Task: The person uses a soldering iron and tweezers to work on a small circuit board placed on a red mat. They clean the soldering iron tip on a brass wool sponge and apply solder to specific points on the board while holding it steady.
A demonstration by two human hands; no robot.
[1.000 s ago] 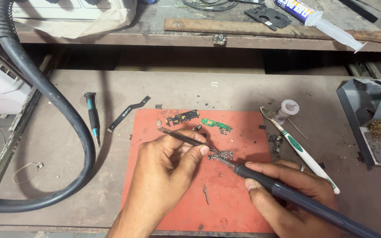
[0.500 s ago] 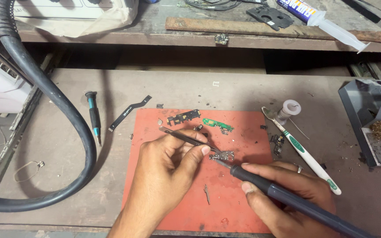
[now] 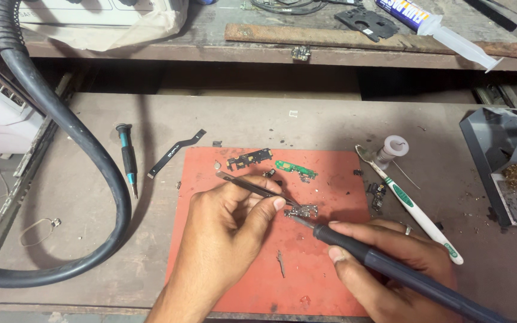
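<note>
On a red work mat (image 3: pixel 330 185) lies a small metal circuit part (image 3: pixel 304 211). My left hand (image 3: pixel 222 233) pinches dark tweezers (image 3: pixel 252 187) whose tips reach that part. My right hand (image 3: pixel 390 263) grips a dark soldering iron (image 3: pixel 390 266), and its tip touches the same part from the lower right. Further back on the mat sit a small black circuit strip (image 3: pixel 248 159) and a small green circuit board (image 3: pixel 295 169).
A thick black hose (image 3: pixel 100 179) loops at the left. A small screwdriver (image 3: pixel 128 158) and a black flex cable (image 3: pixel 176 152) lie left of the mat. A white-and-green toothbrush (image 3: pixel 414 206), solder spool (image 3: pixel 393 148) and grey iron stand (image 3: pixel 507 167) sit right. A shelf edge (image 3: pixel 270 51) runs behind.
The soldering iron tip has slid a little left, closer against the metal part. My left hand and tweezers stay almost where they were.
</note>
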